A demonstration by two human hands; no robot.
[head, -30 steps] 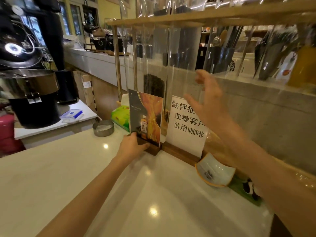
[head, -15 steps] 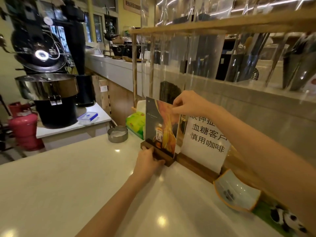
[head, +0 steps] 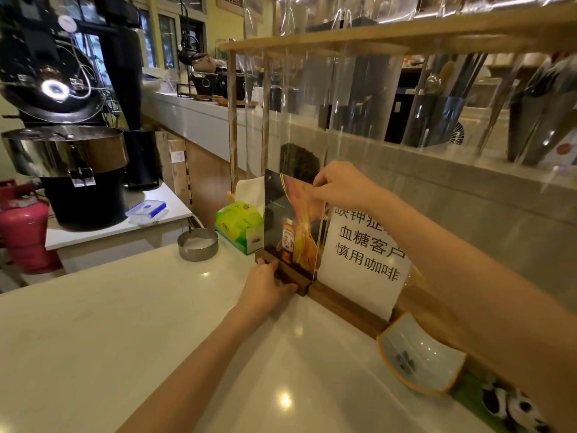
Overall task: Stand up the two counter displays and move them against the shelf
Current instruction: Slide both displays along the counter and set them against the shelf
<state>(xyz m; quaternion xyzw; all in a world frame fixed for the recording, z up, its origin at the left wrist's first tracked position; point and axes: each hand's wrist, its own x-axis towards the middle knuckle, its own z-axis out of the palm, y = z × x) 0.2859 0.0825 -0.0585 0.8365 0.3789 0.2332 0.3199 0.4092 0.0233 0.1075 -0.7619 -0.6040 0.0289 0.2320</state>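
Two counter displays stand upright on wooden bases on the white counter (head: 131,332), side by side before the wooden shelf (head: 359,42). The left one, a dark-and-orange bottle advert display (head: 288,226), is held by both hands: my left hand (head: 268,284) grips its wooden base, and my right hand (head: 335,185) pinches the top right corner of its clear panel. The right one, a white sign display (head: 365,260) with black Chinese characters, stands untouched just behind my right forearm, which hides its top edge.
A green tissue box (head: 242,226) and a small metal tin (head: 197,244) sit left of the displays. An orange-rimmed white dish (head: 420,357) and a panda-print mat (head: 502,404) lie at the right. A coffee roaster (head: 68,164) and a red gas cylinder (head: 26,232) stand at the far left.
My right hand came down from the air onto the advert display's top corner and stays there. My left hand keeps its grip on the base. The view has shifted closer.
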